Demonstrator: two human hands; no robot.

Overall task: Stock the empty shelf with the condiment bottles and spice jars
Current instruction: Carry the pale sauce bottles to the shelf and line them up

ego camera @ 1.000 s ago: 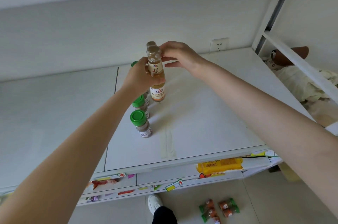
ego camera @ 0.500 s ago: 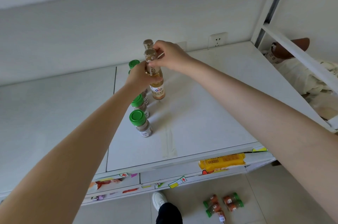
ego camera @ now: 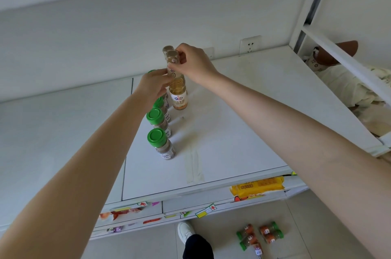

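right hand point(ego camera: 195, 64) pinched the cap end of the condiment bottle point(ego camera: 179, 94), left hand point(ego camera: 151, 86) curled round its neck just below that pinch. bottle base sat on the shelf point(ego camera: 232, 131), under both grips. cap of a second bottle point(ego camera: 167, 48) showed just behind the right-hand pinch. green-lid spice jars point(ego camera: 161, 142) lined up beneath the left wrist. more jars point(ego camera: 261, 235) lay on the floor point(ego camera: 317, 227).

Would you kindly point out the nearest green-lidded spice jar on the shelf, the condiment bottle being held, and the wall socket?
nearest spice jar point(ego camera: 157, 137): head view, on its green lid.
condiment bottle point(ego camera: 178, 99): head view, on its label.
wall socket point(ego camera: 250, 44): head view, on its faceplate.
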